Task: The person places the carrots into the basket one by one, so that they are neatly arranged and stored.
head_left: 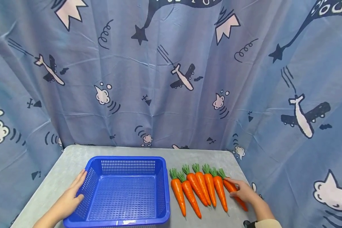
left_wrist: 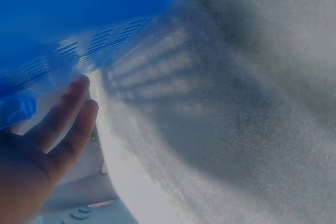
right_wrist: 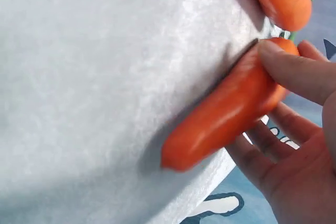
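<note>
A blue plastic basket (head_left: 125, 196) with slatted walls stands on the grey table, with nothing inside it. At its left side my left hand (head_left: 71, 198) rests with fairly straight fingers; in the left wrist view the fingertips (left_wrist: 79, 85) touch or nearly touch the slatted wall. Over on the right, my right hand (head_left: 242, 189) holds the rightmost carrot (head_left: 231, 187) near its leafy top. In the right wrist view the thumb presses on that carrot (right_wrist: 220, 114), with the other fingers on its far side. Its lower end lies close above or on the table; I cannot tell which.
Several more orange carrots (head_left: 190, 196) with green tops lie in a row between the basket and my right hand. The grey table (head_left: 102, 150) has a rounded back edge. A blue patterned curtain (head_left: 159, 95) hangs behind and along both sides.
</note>
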A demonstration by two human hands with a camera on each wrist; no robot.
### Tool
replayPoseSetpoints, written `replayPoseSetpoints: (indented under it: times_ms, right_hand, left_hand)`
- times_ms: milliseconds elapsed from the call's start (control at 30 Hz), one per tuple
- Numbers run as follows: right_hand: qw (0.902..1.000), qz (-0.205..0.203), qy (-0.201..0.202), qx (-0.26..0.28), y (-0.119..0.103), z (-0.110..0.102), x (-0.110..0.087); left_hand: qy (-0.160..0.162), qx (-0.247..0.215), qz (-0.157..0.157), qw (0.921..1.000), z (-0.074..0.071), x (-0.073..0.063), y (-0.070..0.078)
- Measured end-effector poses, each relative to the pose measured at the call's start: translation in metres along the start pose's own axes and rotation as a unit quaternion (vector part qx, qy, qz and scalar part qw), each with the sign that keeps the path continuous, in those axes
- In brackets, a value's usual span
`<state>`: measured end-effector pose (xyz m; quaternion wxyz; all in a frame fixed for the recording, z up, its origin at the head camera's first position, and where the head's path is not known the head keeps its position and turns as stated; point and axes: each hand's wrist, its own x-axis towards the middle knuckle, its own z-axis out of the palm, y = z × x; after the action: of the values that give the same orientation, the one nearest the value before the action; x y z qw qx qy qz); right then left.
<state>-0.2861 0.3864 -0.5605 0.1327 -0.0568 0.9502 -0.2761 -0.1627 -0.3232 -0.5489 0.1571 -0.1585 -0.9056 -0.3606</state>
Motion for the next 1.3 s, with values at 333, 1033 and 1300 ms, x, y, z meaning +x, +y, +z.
replayPoseSetpoints:
  times_ms: [333,1033,1300]
  right_hand:
    - [0.9974,0.023,-0.018,0.066,-0.005,0.0,0.003]
    - [0.9376,0.0,0.017,0.347,-0.041,0.001,-0.014]
    - [0.9418,-0.032,0.028,0.334,-0.067,-0.003,-0.016]
  left_hand:
    - [-0.016,-0.008,-0.006,0.9998,-0.001,0.001,-0.003]
    - [-0.028,-0.031,-0.008,0.9991,-0.002,0.003,-0.003]
    - [-0.028,-0.031,-0.007,0.9991,0.0,0.001,-0.004]
